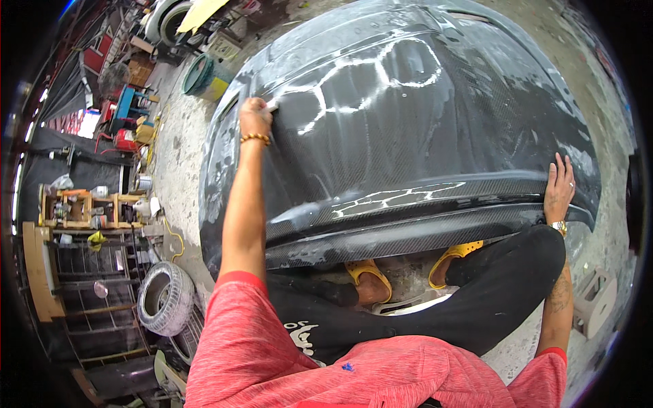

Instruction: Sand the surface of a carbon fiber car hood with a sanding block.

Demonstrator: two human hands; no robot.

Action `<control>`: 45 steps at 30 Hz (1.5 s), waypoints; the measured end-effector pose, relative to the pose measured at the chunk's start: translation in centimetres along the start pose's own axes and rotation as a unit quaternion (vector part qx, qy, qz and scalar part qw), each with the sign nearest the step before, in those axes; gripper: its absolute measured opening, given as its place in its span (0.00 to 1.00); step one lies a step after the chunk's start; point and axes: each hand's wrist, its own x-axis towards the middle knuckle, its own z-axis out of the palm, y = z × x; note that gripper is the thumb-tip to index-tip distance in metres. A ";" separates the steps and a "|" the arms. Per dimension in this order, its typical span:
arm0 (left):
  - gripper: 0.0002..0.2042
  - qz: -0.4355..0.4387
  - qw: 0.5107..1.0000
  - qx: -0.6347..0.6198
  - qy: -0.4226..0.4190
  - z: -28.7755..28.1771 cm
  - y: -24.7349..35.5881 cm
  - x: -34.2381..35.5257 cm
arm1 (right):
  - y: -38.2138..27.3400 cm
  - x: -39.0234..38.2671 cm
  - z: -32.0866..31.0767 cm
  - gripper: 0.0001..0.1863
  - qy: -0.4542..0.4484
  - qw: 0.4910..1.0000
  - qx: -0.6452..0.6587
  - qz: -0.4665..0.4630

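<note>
A large black carbon-fibre car hood (326,149) lies before me, wet-looking, with whitish smears and hexagon-shaped light reflections. My left hand (256,118), a beaded bracelet at its wrist, is closed at the hood's left side. A small pale block (273,106) sticks out from its fingers against the surface; most of it is hidden by the hand. Over on the right, my right hand (559,187) rests flat on the hood near its near-right corner, fingers stretched and holding nothing.
Yellow clogs (371,277) are on my feet below the hood's near edge. A tire (165,299) lies on the floor to the left, beside a cluttered wooden shelf (88,209). A green bucket (198,75) stands beyond the hood's far left; a grey stool-like piece (595,304) is at right.
</note>
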 end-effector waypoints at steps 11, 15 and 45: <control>0.10 0.041 0.988 -0.079 -0.130 -8.7 12.1 -21.2 | 1.2 0.4 1.6 0.27 0.030 0.999 0.017 -0.002; 0.15 -0.074 0.958 -0.117 -0.251 -11.6 10.2 -20.8 | -0.2 0.4 1.8 0.27 0.030 0.999 0.012 0.001; 0.09 0.055 0.984 -0.009 -0.167 -8.2 10.8 -18.0 | 2.0 0.5 1.6 0.27 0.022 1.000 -0.006 -0.004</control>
